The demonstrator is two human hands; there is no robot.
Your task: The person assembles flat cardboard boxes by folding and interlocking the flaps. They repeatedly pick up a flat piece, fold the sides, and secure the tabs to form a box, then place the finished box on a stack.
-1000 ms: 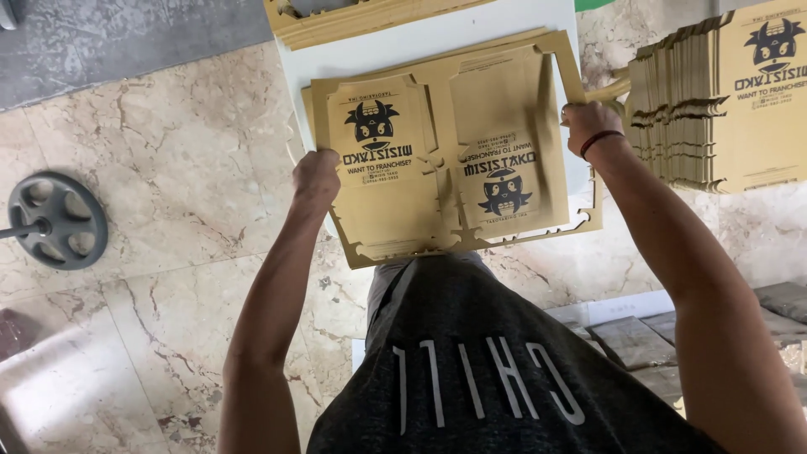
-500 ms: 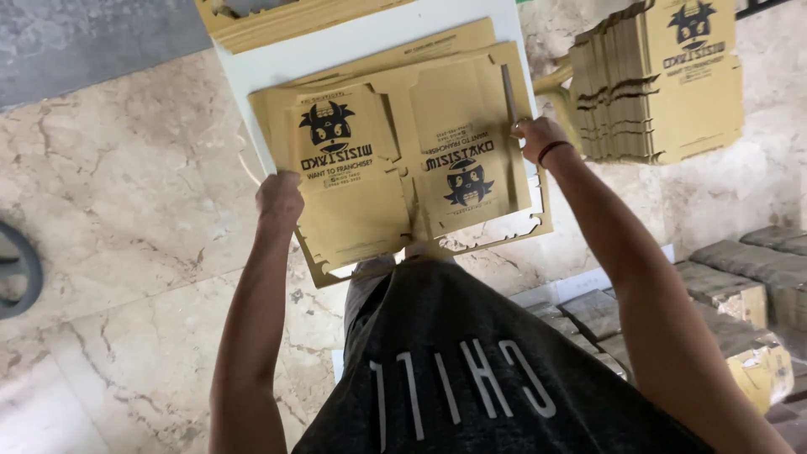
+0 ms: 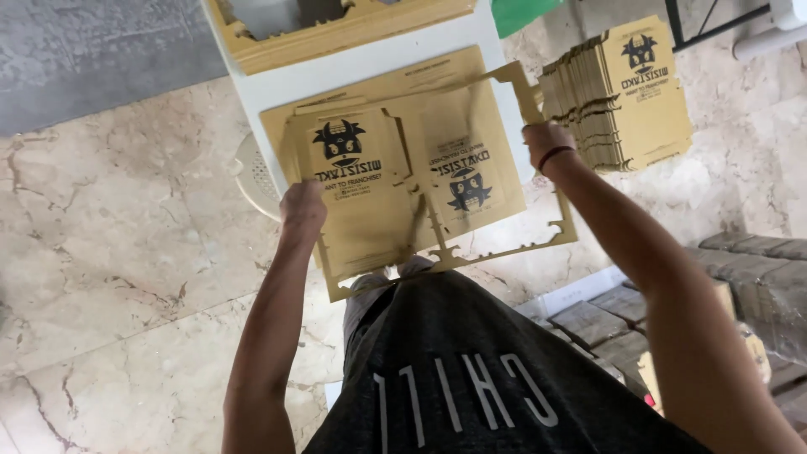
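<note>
Pale marble-patterned floor [image 3: 109,252] fills the left of the view. The left hand [image 3: 303,206] is closed on the left edge of a flat die-cut sheet of tan cardboard [image 3: 403,185] printed with two black horned-head emblems. The sheet is held over the near end of a white table [image 3: 370,59], its near edge above the person's lap. The right hand [image 3: 546,139], with a dark band at the wrist, pinches the sheet's right border strip.

One more tan sheet seems to lie under it on the table. A stack of the same cardboard [image 3: 353,25] sits at the far end; its count cannot be told.

Right of the table, one upright stack of finished printed panels [image 3: 622,92] stands on the floor, too many to count. Grey bundles [image 3: 756,261] sit lower right.

Risk, as judged: the thin border strip looks weak at its notches and could tear if the hands pull unevenly. A slack grip could let the sheet slide off the table edge.
</note>
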